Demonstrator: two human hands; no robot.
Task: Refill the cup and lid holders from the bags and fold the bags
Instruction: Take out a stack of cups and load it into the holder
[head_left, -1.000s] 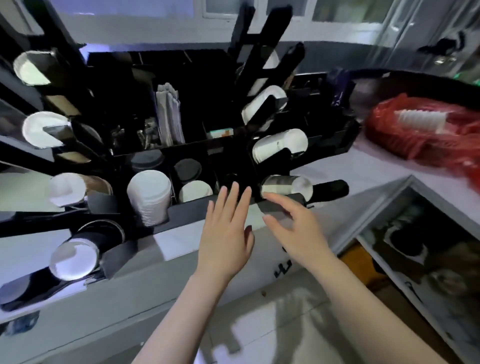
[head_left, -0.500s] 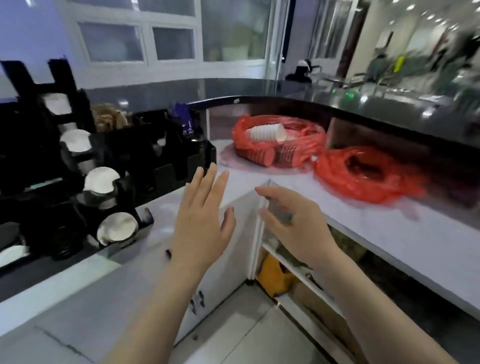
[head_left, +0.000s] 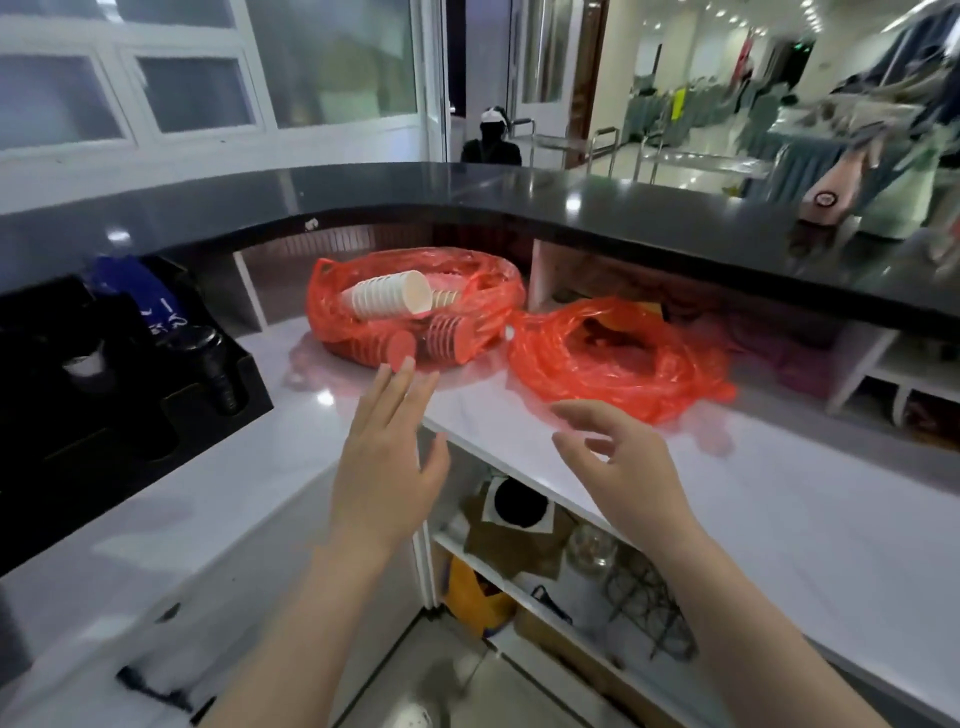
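Observation:
Two red plastic bags lie on the white counter (head_left: 779, 499). The left bag (head_left: 332, 301) is rolled open and holds a lying stack of white paper cups (head_left: 389, 293), with more stacks showing through its red plastic. The right bag (head_left: 618, 364) looks flattened and crumpled. My left hand (head_left: 387, 457) reaches toward the left bag with straight fingers, empty, a little short of it. My right hand (head_left: 618, 467) hovers near the right bag with loosely spread fingers, also empty. The black holder rack (head_left: 130, 374) shows only at the left edge.
A raised dark bar top (head_left: 571, 208) curves behind the bags. Open shelves under the counter hold a yellow bag (head_left: 472, 592), a glass jar (head_left: 592, 545) and a wire item. A person in dark clothes (head_left: 491, 140) sits far back beyond the bar.
My view has swung right from the cup holder rack to the red bags. Both empty hands have travelled with it and now reach toward the bags.

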